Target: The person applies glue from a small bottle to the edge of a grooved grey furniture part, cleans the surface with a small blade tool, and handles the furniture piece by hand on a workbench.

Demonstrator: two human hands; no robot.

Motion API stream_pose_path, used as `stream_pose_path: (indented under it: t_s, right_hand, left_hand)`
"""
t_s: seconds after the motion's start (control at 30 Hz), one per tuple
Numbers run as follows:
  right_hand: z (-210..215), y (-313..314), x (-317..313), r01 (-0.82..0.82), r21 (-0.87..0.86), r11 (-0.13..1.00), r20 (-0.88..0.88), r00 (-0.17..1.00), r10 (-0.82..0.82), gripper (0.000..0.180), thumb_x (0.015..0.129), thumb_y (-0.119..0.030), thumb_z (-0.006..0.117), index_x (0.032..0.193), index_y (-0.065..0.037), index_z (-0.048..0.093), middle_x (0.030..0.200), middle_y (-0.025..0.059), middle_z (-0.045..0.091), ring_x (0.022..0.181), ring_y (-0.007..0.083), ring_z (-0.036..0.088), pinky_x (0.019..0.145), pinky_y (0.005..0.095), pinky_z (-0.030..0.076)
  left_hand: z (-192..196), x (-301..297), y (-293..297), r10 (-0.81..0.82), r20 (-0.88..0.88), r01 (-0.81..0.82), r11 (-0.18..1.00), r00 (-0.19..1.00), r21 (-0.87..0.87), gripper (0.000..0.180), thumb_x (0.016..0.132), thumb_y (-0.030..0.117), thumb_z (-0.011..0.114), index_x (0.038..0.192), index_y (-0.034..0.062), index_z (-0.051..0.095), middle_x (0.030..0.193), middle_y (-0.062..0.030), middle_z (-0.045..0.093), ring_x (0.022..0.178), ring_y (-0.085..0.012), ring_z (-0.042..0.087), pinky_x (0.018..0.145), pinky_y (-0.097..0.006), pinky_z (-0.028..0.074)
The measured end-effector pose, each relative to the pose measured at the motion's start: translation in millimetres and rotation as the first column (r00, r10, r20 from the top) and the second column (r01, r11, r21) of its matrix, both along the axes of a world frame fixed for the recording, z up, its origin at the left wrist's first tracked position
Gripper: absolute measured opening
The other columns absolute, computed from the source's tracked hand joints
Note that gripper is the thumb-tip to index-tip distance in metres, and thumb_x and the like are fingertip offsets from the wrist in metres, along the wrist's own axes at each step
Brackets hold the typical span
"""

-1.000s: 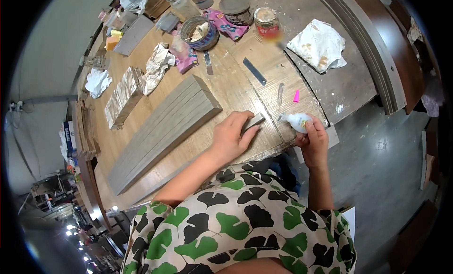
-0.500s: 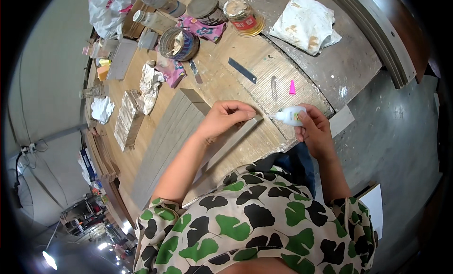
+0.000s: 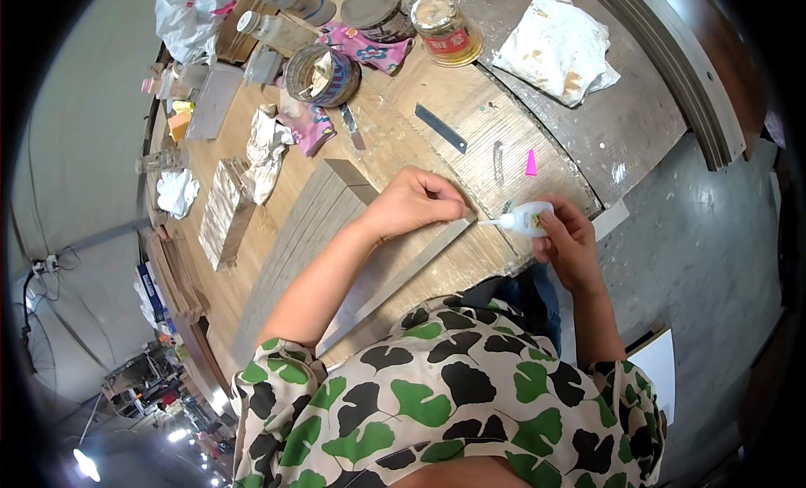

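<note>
My left hand (image 3: 417, 204) is closed on the far end of a long narrow grey-brown wooden strip (image 3: 395, 278), thumb and fingers pinching its tip. The strip runs back toward my body at the left. In my right hand (image 3: 572, 244) is a small white squeeze glue bottle (image 3: 525, 220), lying on its side with its thin nozzle pointing left, close to the strip's end. A pink cone-shaped cap (image 3: 531, 162) stands on the bench beyond the bottle. Left of my left forearm lies a stack of similar grey-brown strips (image 3: 306, 228).
A dark flat blade (image 3: 441, 128) lies on the wooden bench. Farther off are an open jar (image 3: 323, 76), an amber jar (image 3: 447, 34), a lidded tin (image 3: 377, 13) and a stained white cloth (image 3: 558, 51). A paint-smeared block (image 3: 227, 211) and crumpled rag (image 3: 267, 152) lie left.
The bottle has tilted and its nozzle now shows clearly near the strip's end. The strip has turned so its narrow edge shows more. The view has shifted slightly.
</note>
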State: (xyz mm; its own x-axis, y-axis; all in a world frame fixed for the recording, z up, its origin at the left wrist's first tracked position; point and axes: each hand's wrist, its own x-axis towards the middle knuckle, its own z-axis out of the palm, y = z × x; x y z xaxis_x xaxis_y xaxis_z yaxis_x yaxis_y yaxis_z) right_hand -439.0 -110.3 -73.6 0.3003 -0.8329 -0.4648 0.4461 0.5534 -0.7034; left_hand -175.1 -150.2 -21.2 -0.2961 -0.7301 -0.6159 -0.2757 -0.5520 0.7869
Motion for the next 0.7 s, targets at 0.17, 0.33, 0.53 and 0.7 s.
stream_pose_path:
  t_s: [0.17,0.33,0.53,0.7]
  right_hand:
    - [0,1,-1,-0.034,-0.039,0.999,-0.043,0.999,0.033,0.021,0.095,-0.012,0.059,0.113,0.000,0.059,0.079,0.0031,0.060,0.058,0.0058,0.051,0.048,0.0200,0.040]
    - [4,1,0,-0.036,-0.074,0.997,-0.082,0.996,0.030,0.022,0.095,-0.012,0.059,0.114,-0.001,0.058,0.084,0.0033,0.061,0.059,0.0055,0.051,0.048,0.0195,0.041]
    - [7,1,0,-0.040,-0.129,0.991,-0.131,0.991,0.023,0.021,0.096,-0.010,0.059,0.115,-0.001,0.058,0.089,0.0035,0.061,0.062,0.0054,0.052,0.049,0.0196,0.041]
    - [11,2,0,-0.046,-0.175,0.983,-0.151,0.988,0.020,0.021,0.096,-0.009,0.059,0.115,0.000,0.058,0.088,0.0035,0.061,0.064,0.0051,0.052,0.050,0.0193,0.042]
  left_hand:
    - [5,1,-7,-0.102,0.071,0.107,0.992,0.992,-0.067,0.007,0.077,0.005,0.072,0.081,-0.0005,0.073,0.076,-0.0004,0.068,0.070,-0.0053,0.058,0.063,-0.021,0.046]
    - [10,1,-12,-0.165,0.111,0.175,0.981,0.980,-0.083,0.009,0.077,0.006,0.072,0.082,-0.0005,0.074,0.079,-0.0017,0.069,0.075,-0.0065,0.059,0.069,-0.022,0.047]
    - [11,1,-14,-0.195,0.111,0.206,0.974,0.975,-0.098,0.010,0.078,0.008,0.071,0.084,-0.0005,0.074,0.080,-0.0024,0.070,0.076,-0.0070,0.060,0.070,-0.023,0.048]
    - [10,2,-14,-0.207,0.129,0.219,0.971,0.970,-0.091,0.011,0.079,0.009,0.071,0.085,0.0002,0.074,0.081,-0.0025,0.070,0.076,-0.0069,0.060,0.071,-0.023,0.048]
